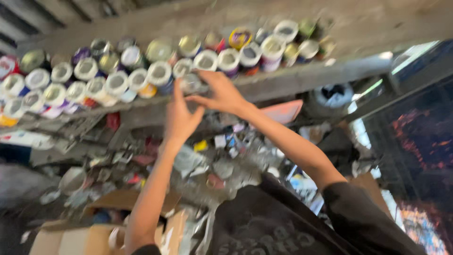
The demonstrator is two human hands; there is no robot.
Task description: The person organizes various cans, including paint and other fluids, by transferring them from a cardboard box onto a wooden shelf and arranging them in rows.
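Observation:
The picture is blurred by motion. Both my arms reach up to a long grey shelf [302, 75] packed with round cans stacked on their sides, white lids facing me. My left hand [180, 118] and my right hand [221, 94] close from both sides around one small can [191, 82] at the shelf's front edge, fingers spread on it. Neighbouring cans [159, 73] sit tight beside it on the left, and more cans [228, 60] stand just above my right hand.
Below the shelf lies a cluttered heap of scraps, wrappers and small packets [222, 156]. Cardboard boxes [71, 236] stand at the lower left. A white sack [332, 97] sits under the shelf at right, beside a dark mesh frame [415, 137].

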